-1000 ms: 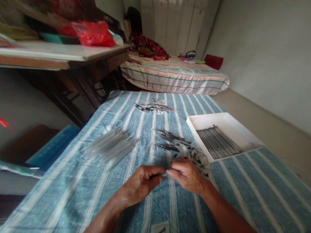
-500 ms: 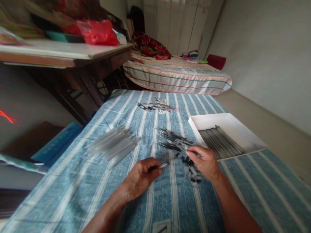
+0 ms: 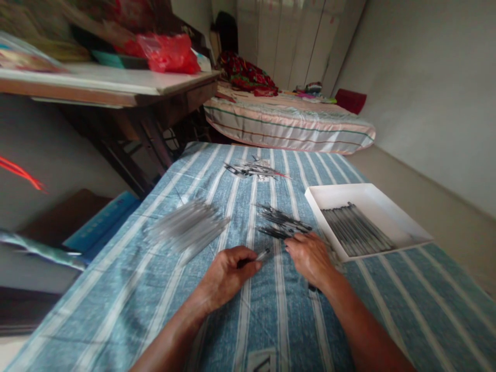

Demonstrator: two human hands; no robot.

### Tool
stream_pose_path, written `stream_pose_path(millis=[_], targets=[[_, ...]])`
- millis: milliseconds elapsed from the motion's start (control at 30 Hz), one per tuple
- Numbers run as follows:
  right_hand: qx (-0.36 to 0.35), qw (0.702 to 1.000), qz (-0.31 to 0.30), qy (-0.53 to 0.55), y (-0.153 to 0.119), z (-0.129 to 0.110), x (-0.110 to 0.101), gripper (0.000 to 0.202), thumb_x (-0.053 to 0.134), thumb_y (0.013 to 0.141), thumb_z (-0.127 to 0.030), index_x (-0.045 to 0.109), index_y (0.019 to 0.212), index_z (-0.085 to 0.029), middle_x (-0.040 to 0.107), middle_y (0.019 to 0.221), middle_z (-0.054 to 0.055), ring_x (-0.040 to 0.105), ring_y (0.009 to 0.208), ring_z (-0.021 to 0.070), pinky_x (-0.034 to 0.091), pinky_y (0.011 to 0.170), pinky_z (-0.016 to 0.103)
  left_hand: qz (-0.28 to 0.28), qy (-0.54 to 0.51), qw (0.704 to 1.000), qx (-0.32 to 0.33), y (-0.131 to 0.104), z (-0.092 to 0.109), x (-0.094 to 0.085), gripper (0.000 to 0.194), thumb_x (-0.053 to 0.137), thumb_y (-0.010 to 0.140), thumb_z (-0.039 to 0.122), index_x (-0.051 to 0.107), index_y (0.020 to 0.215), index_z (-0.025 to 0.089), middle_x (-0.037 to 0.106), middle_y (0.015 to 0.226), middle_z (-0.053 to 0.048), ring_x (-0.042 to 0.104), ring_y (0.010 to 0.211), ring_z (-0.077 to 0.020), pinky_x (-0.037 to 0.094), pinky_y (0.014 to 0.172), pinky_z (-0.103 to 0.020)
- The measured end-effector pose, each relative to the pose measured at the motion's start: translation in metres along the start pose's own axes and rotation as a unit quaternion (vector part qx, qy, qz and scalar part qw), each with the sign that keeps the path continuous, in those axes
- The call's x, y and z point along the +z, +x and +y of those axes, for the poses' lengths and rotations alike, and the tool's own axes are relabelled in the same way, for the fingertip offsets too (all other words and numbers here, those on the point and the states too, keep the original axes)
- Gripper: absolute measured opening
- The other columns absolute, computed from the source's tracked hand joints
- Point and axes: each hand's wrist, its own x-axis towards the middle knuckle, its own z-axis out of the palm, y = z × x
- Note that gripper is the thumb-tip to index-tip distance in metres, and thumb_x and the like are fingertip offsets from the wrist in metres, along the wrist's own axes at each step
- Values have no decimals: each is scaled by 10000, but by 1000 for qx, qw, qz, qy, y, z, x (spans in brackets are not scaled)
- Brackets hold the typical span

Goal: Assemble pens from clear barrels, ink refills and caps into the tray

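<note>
My left hand point(image 3: 230, 266) is closed around a clear pen barrel point(image 3: 263, 253), whose dark-tipped end pokes out past the thumb toward the right. Palm down, my right hand point(image 3: 310, 256) lies over the small black pen parts point(image 3: 312, 287) and hides most of them. Its fingers are bent and together at the blunt ends of the black pen refills point(image 3: 273, 232); what they grip, if anything, is hidden. A second bunch of dark refills point(image 3: 284, 217) lies just behind. Left of the hands is a row of clear grey pen barrels point(image 3: 189, 227), slightly blurred.
A white box tray point(image 3: 405, 232) at right holds a row of dark pens point(image 3: 356, 227). Thin black and clear pieces point(image 3: 253, 169) lie at the far end of the striped tablecloth point(image 3: 155, 294). Beyond stand a bed point(image 3: 290, 121) and a side table point(image 3: 116, 88) with a red bag point(image 3: 170, 54).
My right hand has turned palm down and shifted slightly left, now covering the small black parts. My left hand keeps its hold on the barrel. The whole view has shifted slightly.
</note>
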Motion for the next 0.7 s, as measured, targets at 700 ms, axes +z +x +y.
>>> stream_pose_path(millis=[700], targets=[[63,990,113,57,-10,25,8,182,525,855,-156,703,836,-187,701,805,53,624,742,185,408,729,282,134,33,990,-10,2,2,-10,331,547,768,455,621,634,161,447,514,48,381,509,-97,299,503,-222]])
